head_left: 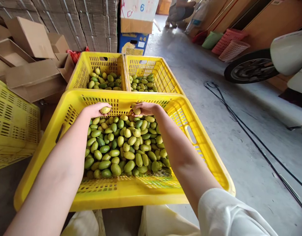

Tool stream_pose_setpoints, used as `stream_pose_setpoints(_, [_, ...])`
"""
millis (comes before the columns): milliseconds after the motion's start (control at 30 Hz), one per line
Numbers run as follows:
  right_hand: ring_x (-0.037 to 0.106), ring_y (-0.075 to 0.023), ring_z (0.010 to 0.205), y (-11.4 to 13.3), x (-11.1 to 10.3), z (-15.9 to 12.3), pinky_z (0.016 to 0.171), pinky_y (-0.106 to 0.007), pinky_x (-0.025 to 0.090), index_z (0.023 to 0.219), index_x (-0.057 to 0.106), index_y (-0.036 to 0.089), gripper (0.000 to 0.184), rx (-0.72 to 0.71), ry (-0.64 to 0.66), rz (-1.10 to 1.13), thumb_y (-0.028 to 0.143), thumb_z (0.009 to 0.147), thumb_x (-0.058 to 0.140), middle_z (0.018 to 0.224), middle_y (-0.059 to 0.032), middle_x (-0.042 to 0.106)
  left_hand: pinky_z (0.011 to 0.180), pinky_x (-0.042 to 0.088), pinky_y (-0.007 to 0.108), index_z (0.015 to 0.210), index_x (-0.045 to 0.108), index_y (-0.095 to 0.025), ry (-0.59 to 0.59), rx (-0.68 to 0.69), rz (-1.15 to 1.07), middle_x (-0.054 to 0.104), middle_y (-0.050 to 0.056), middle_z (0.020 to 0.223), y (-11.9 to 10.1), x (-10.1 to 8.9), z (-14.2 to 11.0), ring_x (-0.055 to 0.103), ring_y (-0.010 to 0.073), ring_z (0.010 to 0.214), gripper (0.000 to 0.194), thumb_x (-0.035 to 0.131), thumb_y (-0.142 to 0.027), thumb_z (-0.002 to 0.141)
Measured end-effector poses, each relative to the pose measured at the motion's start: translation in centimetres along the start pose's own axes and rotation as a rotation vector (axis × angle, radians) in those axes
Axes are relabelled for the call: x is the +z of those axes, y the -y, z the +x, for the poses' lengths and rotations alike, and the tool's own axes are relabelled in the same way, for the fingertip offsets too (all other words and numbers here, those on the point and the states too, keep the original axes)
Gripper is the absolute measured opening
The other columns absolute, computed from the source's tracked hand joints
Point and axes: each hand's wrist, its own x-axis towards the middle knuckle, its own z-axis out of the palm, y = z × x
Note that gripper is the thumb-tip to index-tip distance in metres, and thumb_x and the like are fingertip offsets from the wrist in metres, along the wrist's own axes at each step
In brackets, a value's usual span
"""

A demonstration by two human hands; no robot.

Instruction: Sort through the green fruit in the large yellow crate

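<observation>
My left hand [100,109] is closed around a yellow-green lemon [105,110] at the far left of the big yellow crate [126,200]. Across from it, my right hand [143,109] has its fingers curled around another yellowish lemon [136,111], partly covered by the fingers. Both hands hover over the far part of the crate, a short gap apart. Below them lies a heap of smooth oval lemons [128,155], ranging from dark green to pale yellow. My forearms hide parts of the crate's sides.
Beyond the big crate stand two smaller-looking yellow crates, a left one [74,73] and a right one [169,77], both holding similar fruit. Cardboard boxes [35,77] pile up at left beside another yellow crate [14,121]. A black cable [249,132] and a wheel [254,67] are at right. A person [179,13] crouches far back.
</observation>
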Motion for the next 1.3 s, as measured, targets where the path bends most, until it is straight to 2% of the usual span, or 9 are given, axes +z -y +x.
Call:
stream_pose_setpoints(133, [0.069,-0.0199,0.059,-0.3,-0.3,0.1,0.052,-0.031,0.063,0.091,0.067,0.016,0.039,0.027,0.028,-0.039,-0.009,0.068,0.085,0.069,-0.0013,0.069,0.041,0.038,0.024,0.100,0.073,-0.018,-0.068,-0.056,-0.098,0.068,0.003,0.065,0.7,0.8,0.8,0.058,0.0177,0.047,0.021,0.076,-0.003,0.086])
stream_pose_setpoints(367, [0.049,-0.0111,0.044,-1.5,1.1,0.8,0.035,-0.017,0.037,0.078,0.061,0.019,0.026,0.006,-0.033,0.014,0.023,0.089,0.084,0.054,0.0008,0.057,0.042,0.043,0.029,0.104,0.070,-0.017,-0.106,-0.046,-0.283,0.070,0.007,0.074,2.3,-1.0,-0.5,0.059,0.0204,0.047,0.015,0.056,-0.016,0.098])
stream_pose_setpoints(467, [0.054,-0.0130,0.049,-1.8,1.7,0.8,0.041,-0.019,0.046,0.084,0.060,0.020,0.021,-0.072,-0.042,0.198,0.031,0.099,0.069,0.058,0.0004,0.058,0.051,0.054,0.030,0.108,0.071,-0.015,-0.047,-0.017,-0.351,0.074,0.009,0.081,2.1,-1.5,-1.3,0.067,0.0214,0.057,0.019,0.055,-0.013,0.099])
stream_pose_setpoints(567, [0.064,-0.0165,0.060,-2.6,2.2,0.5,0.054,-0.025,0.058,0.093,0.062,0.021,0.010,-0.172,-0.006,0.396,0.024,0.100,0.055,0.070,-0.0020,0.065,0.064,0.062,0.028,0.113,0.070,-0.013,0.055,0.071,-0.482,0.077,0.011,0.090,2.4,-1.5,-1.8,0.075,0.0207,0.073,0.017,0.062,-0.009,0.098])
stream_pose_setpoints(733, [0.071,-0.0175,0.073,-5.0,2.6,0.3,0.065,-0.028,0.065,0.102,0.063,0.021,0.015,-0.246,0.088,0.640,0.011,0.090,0.064,0.086,-0.0041,0.074,0.057,0.057,0.019,0.103,0.070,-0.012,0.089,0.196,-0.689,0.070,0.008,0.083,3.5,-0.7,-2.5,0.072,0.0158,0.071,0.006,0.064,-0.014,0.102])
stream_pose_setpoints(933, [0.048,-0.0059,0.048,-7.0,2.8,1.1,0.040,-0.011,0.037,0.083,0.054,0.021,0.021,-0.298,0.050,0.838,0.011,0.091,0.071,0.065,0.0046,0.058,0.047,0.041,0.009,0.091,0.061,-0.015,0.109,0.195,-0.942,0.065,0.006,0.081,4.1,0.7,-3.5,0.064,0.0088,0.066,0.021,0.051,-0.016,0.108])
stream_pose_setpoints(1067, [0.041,-0.0057,0.044,-7.6,2.8,1.2,0.035,-0.012,0.026,0.087,0.055,0.022,0.021,-0.333,0.041,0.854,0.021,0.092,0.075,0.064,0.0063,0.055,0.045,0.042,0.016,0.095,0.065,-0.015,0.098,0.197,-0.922,0.067,0.009,0.082,4.5,1.2,-3.6,0.062,0.0135,0.064,0.031,0.042,-0.028,0.110])
stream_pose_setpoints(1167, [0.054,-0.0109,0.051,-7.7,2.6,1.1,0.039,-0.015,0.040,0.093,0.059,0.023,0.012,-0.354,0.015,0.909,0.033,0.097,0.066,0.068,0.0026,0.062,0.050,0.050,0.020,0.115,0.072,-0.013,0.073,0.206,-0.930,0.072,0.012,0.090,5.0,1.4,-3.4,0.069,0.0180,0.071,0.041,0.033,-0.027,0.109])
stream_pose_setpoints(1300, [0.072,-0.0172,0.072,-7.7,2.4,1.0,0.058,-0.025,0.063,0.096,0.060,0.023,0.005,-0.336,-0.024,0.936,0.020,0.093,0.063,0.084,-0.0035,0.073,0.065,0.064,0.024,0.128,0.071,-0.012,0.054,0.196,-0.924,0.078,0.014,0.097,5.7,1.3,-3.0,0.077,0.0204,0.085,0.033,0.045,-0.022,0.110])
